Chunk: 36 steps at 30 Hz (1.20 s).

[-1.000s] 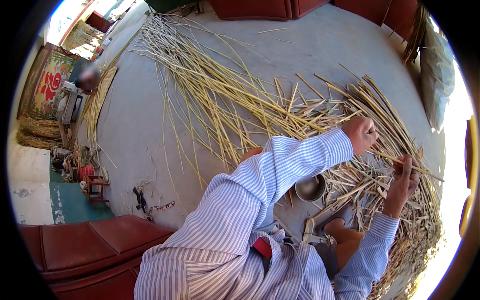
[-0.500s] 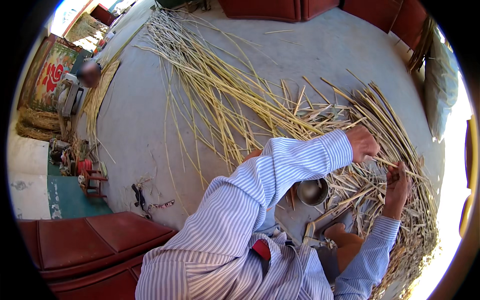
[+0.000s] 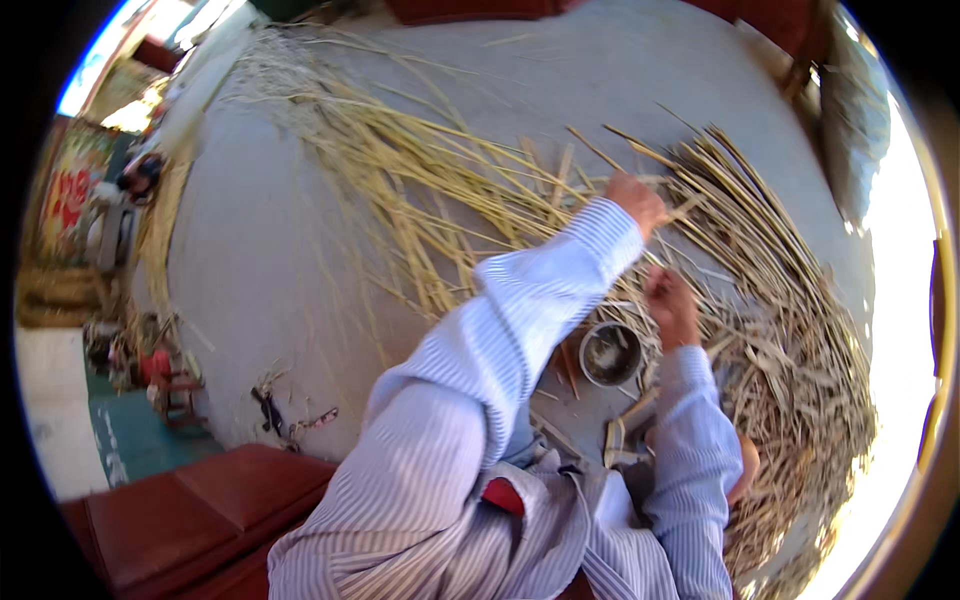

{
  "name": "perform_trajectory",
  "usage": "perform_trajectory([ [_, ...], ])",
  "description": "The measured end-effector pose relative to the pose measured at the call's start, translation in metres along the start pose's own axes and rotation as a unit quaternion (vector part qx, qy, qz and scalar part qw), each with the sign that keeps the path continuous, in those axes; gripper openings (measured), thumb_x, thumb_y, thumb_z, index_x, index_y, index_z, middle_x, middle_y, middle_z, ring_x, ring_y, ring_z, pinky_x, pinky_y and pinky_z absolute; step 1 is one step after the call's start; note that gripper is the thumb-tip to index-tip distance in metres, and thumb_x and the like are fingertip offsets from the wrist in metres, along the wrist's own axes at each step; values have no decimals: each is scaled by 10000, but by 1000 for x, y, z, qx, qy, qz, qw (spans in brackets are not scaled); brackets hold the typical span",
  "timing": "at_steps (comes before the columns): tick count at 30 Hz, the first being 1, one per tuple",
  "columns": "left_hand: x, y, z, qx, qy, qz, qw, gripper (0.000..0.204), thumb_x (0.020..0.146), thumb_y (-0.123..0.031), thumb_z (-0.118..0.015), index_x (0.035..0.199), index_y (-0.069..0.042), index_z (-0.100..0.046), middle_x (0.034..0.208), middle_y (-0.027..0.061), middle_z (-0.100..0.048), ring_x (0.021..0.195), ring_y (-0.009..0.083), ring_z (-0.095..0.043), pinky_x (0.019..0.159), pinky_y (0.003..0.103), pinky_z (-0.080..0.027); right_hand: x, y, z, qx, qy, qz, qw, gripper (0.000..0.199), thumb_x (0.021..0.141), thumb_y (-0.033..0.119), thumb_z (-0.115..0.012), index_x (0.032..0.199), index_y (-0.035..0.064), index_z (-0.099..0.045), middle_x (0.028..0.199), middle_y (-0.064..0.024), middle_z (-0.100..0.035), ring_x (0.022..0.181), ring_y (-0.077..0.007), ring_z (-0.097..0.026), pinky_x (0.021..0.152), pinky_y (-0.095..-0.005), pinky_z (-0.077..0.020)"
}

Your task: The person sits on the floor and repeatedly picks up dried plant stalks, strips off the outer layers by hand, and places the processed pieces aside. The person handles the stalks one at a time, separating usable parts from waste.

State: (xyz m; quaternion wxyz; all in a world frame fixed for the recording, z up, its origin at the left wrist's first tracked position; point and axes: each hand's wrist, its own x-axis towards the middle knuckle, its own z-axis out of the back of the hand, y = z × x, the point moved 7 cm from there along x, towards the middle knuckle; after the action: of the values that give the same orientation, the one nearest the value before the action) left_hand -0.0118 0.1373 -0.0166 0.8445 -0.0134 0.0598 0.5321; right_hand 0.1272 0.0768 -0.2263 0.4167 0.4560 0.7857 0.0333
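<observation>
My left hand (image 3: 637,203) is closed over the near end of a long spread of yellow-green stalks (image 3: 410,150). A pale flat strip (image 3: 686,208) shows just right of its fingers, but whether the hand holds it is unclear. Lower and slightly to the right, my right hand (image 3: 672,303) is curled closed above short, split pieces. What it grips, if anything, is hidden by the fingers and blur. Below the hands and left of my right wrist, a round metal bowl (image 3: 640,362) stands on the floor.
Bundled brownish stalks (image 3: 755,215) lie to the right, above a heap of dry husks (image 3: 800,430). A dark red padded seat (image 3: 200,510) occupies the lower left. A plastic sack (image 3: 855,130) is at the upper right, and a small stool (image 3: 180,400) at the left.
Both hands have moved left, away from the brownish bundle, and the right hand has also risen. The thin stalk earlier stretched between them is no longer seen there. The view has shifted slightly.
</observation>
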Motion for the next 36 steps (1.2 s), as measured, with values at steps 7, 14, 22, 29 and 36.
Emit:
perform_trajectory([
  [7,-29,-21,48,-83,-110,-19,990,223,762,-216,-721,825,-62,-573,766,130,-629,793,352,-609,708,478,-461,40,-103,-71,95,11,-53,994,176,956,104,-527,854,-18,-601,745,-105,-649,565,-173,-587,506,-289,-520],
  [14,-30,-33,25,-54,-7,-34,998,290,747,-214,-751,927,-35,-611,817,171,-629,822,357,-598,729,463,-454,35,-18,-46,-541,60,91,834,239,874,223,-623,884,-12,-665,825,-168,-702,679,-237,-687,595,-396,-543],
  [22,-34,-75,14,-52,79,-76,993,386,747,-179,-753,1077,-30,-618,898,131,-623,867,320,-568,776,421,-433,63,84,136,-887,-104,227,388,413,825,260,-642,1208,108,-602,1299,-233,-554,1260,-380,-467,1007,-519,-361],
  [29,-17,-117,7,-81,134,-104,982,397,745,-149,-735,1091,-4,-605,932,138,-604,896,311,-545,808,429,-412,35,186,322,-949,-166,42,266,497,896,284,-553,1380,185,-503,1512,-196,-366,1422,-414,-275,1139,-564,-220],
  [36,3,-122,-18,-88,167,-128,974,420,739,-146,-729,1106,11,-598,926,156,-597,897,341,-538,809,440,-409,-217,203,599,-823,-267,-407,294,493,904,499,-531,1340,272,-572,1480,-86,-440,1371,-348,-385,1064,-553,-328],
])
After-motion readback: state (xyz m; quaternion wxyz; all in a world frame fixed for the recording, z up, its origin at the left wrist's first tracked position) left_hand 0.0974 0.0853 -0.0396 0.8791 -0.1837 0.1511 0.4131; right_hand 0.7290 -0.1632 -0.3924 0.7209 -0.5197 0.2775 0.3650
